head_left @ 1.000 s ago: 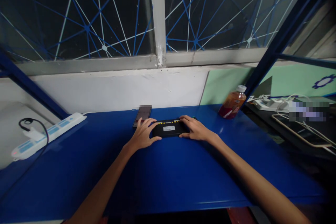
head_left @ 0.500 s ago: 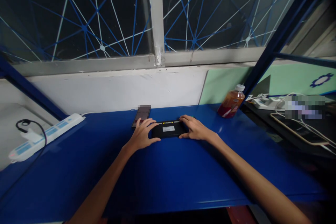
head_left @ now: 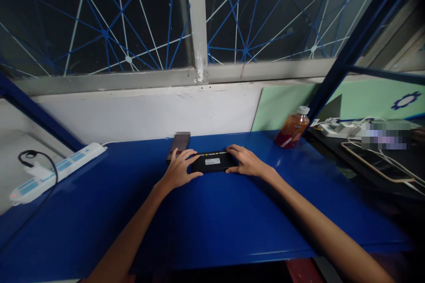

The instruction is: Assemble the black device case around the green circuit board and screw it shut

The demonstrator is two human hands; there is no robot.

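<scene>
A flat black rectangular case (head_left: 217, 167) with a white label and small yellow marks along its far edge lies on the blue table (head_left: 212, 225). My left hand (head_left: 179, 169) grips its left end, thumb at the near edge and fingers spread over the far side. At the right end, my right hand (head_left: 247, 161) holds the case between thumb and curled fingers. Just beyond my left fingers lies a phone (head_left: 178, 143), partly covered by them. What exactly the case is, I cannot tell.
A bottle of reddish-orange drink (head_left: 292, 129) stands at the back right. On the left edge lies a white power strip (head_left: 71, 163) with a black cable. Further right, a black surface holds a phone-like device (head_left: 376, 163) and white cables. A wall and window close off the back.
</scene>
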